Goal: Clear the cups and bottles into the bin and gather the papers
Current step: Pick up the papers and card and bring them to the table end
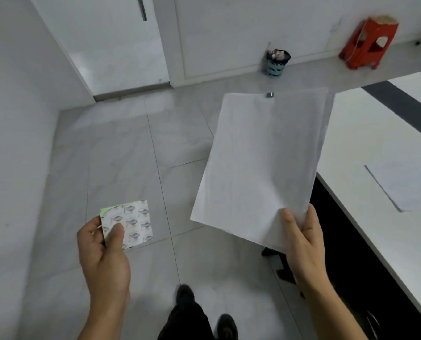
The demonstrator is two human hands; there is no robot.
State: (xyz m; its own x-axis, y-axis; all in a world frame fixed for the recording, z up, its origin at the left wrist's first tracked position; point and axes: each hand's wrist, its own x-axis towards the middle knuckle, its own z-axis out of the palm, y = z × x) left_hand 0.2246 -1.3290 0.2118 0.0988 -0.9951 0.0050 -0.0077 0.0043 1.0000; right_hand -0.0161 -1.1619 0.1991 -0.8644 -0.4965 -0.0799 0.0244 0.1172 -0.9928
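My right hand [302, 244] grips the bottom right corner of a stack of white papers [260, 163], held up over the floor beside the table. My left hand [104, 253] pinches a small square patterned packet [131, 222] with a green corner, thumb on top. A small blue bin [274, 63] with a black liner, full of rubbish, stands on the floor against the far wall. One more white sheet [403, 185] lies on the white table [366, 143] at the right.
A red plastic stool [367, 42] stands by the far wall to the right of the bin. A small dark object [269, 94] lies on the grey tiled floor just beyond the papers. A white door [111, 45] is at the back left. My feet [204, 312] show below.
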